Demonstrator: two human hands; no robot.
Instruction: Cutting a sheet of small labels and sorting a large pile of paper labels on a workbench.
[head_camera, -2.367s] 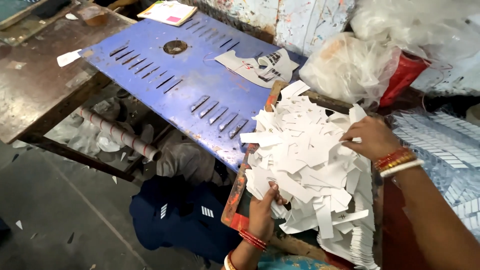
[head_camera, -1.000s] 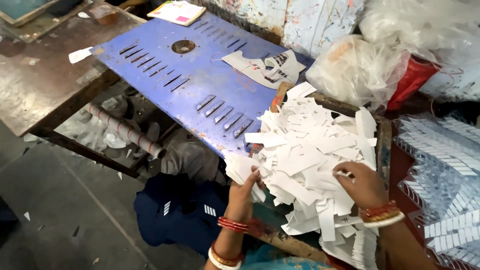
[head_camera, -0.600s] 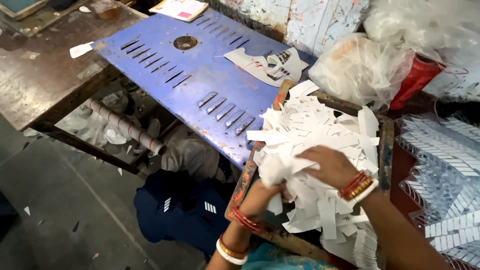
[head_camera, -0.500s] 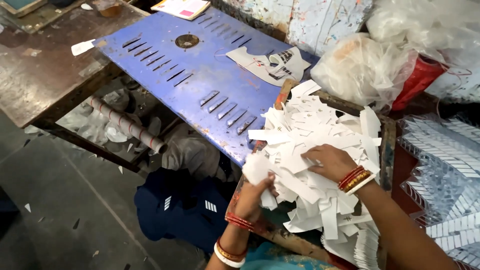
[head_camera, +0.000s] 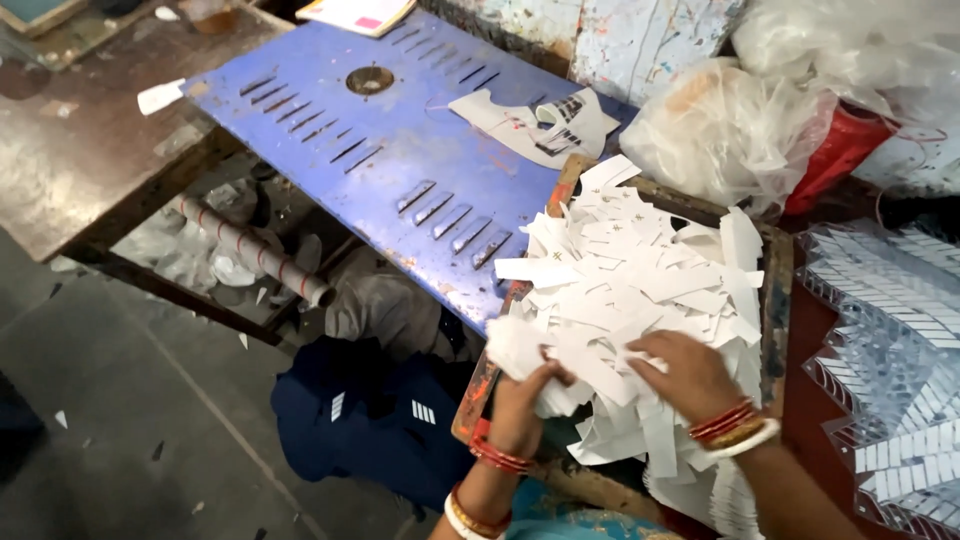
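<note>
Since half a second ago my left hand (head_camera: 525, 405) grips paper strips (head_camera: 640, 300) at the tray's (head_camera: 775, 300) near edge; right hand (head_camera: 690, 375) presses flat, nearer it.

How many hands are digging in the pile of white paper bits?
2: the left hand at the near-left edge of the paper pile, and the right hand on its near side. None seem hidden.

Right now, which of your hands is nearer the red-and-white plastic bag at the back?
Right. The right hand lies on the paper strip pile, below the bag. The left hand grips strips at the pile's near-left edge, farther off.
</note>
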